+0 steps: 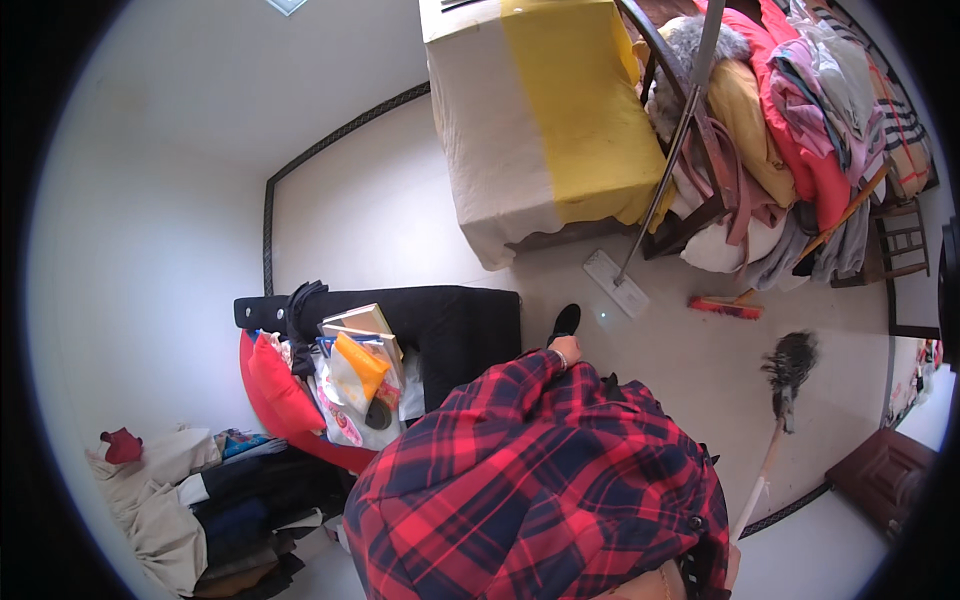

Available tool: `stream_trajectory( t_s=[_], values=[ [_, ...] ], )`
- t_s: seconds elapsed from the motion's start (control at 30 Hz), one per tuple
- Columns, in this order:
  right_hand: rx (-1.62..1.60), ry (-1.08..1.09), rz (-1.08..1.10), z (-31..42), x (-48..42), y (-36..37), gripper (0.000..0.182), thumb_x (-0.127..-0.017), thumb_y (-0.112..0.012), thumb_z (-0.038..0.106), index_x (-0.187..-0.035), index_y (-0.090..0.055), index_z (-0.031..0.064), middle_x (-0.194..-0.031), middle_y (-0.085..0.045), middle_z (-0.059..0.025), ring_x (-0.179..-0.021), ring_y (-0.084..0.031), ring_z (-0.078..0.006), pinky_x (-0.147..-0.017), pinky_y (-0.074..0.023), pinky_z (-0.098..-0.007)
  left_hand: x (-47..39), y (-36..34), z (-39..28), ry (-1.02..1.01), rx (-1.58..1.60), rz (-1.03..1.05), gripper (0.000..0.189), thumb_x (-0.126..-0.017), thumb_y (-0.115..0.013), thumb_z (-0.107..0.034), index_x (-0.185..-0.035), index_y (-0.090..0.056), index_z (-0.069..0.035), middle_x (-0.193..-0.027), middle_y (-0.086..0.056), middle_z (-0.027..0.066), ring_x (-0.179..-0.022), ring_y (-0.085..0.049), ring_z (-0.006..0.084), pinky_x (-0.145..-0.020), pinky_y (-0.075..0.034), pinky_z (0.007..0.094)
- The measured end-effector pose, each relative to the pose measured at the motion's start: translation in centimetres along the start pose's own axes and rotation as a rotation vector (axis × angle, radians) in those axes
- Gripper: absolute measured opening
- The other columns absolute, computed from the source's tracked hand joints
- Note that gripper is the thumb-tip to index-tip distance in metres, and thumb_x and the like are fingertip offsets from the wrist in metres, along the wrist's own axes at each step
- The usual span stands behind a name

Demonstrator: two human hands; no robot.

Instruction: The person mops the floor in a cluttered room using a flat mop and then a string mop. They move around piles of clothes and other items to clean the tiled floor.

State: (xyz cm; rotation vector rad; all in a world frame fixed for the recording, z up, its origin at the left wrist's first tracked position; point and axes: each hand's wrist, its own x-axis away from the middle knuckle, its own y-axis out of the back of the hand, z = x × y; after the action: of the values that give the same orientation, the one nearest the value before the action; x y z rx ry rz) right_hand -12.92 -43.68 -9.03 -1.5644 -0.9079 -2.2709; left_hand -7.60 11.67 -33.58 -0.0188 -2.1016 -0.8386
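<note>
My right hand (733,567), partly cut off by my plaid shirt and the lower edge, grips the pale handle of a string mop (772,450). The mop's dark, blurred strands (792,358) lie on the light tiled floor (675,367) at the right. My left hand (568,349) is low in front of my body, with its back up and fingers curled under; whether it holds anything is hidden. Just beyond it, a black shoe (567,321) shows on the floor. My red and navy plaid shirt (525,465) covers much of the lower middle.
A flat mop (615,283) leans by a cloth-covered table (555,120). A broom with red bristles (726,306) rests against a clothes pile (810,135). At left stand a black sofa (472,322) with books and bags, and more piled clothes (247,480). A wooden door (877,469) is at right.
</note>
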Motion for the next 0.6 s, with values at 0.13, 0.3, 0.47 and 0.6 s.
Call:
stream_trajectory(
  t_s=[0.13, 0.3, 0.47, 0.6],
  values=[
    [0.068, 0.024, 0.016, 1.0, -0.6, -0.2, 0.015, -0.077, -0.057, 0.016, -0.077, -0.055, 0.0008, -0.055, -0.051, -0.0051, -0.042, -0.049, -0.0159, -0.039, -0.0424, -0.0286, -0.2, -0.5, 0.4, 0.036, 0.109, -0.092, 0.022, -0.070, -0.058, -0.022, -0.087, -0.066, -0.010, -0.090, -0.064, 0.0140, -0.088, -0.061, 0.0294, -0.081, -0.047, 0.0364],
    [0.171, 0.044, 0.048, 2.6, -1.6, 0.2, 0.016, -0.076, -0.058, 0.015, -0.077, -0.055, -0.0004, -0.055, -0.052, -0.0059, -0.042, -0.050, -0.0163, -0.038, -0.0427, -0.0289, 0.8, -1.9, 3.7, 0.093, 0.034, -0.052, 0.024, -0.069, -0.059, -0.023, -0.087, -0.066, -0.009, -0.090, -0.064, 0.0138, -0.088, -0.061, 0.0291, -0.081, -0.047, 0.0353],
    [0.267, 0.051, 0.055, 5.0, -2.2, 0.3, 0.016, -0.076, -0.058, 0.014, -0.077, -0.055, -0.0016, -0.056, -0.053, -0.0067, -0.041, -0.050, -0.0167, -0.038, -0.0431, -0.0291, 1.5, -1.0, 6.6, 0.127, 0.039, -0.004, 0.026, -0.067, -0.059, -0.023, -0.087, -0.066, -0.009, -0.090, -0.064, 0.0138, -0.089, -0.061, 0.0285, -0.082, -0.047, 0.0348],
    [0.363, 0.054, 0.080, 7.5, -3.3, 0.1, 0.016, -0.076, -0.058, 0.013, -0.077, -0.055, -0.0025, -0.056, -0.053, -0.0074, -0.041, -0.051, -0.0170, -0.038, -0.0434, -0.0293, 1.1, 0.3, 8.4, 0.196, 0.055, 0.014, 0.026, -0.068, -0.059, -0.023, -0.087, -0.067, -0.009, -0.090, -0.064, 0.0145, -0.089, -0.061, 0.0287, -0.080, -0.048, 0.0350]
  ],
)
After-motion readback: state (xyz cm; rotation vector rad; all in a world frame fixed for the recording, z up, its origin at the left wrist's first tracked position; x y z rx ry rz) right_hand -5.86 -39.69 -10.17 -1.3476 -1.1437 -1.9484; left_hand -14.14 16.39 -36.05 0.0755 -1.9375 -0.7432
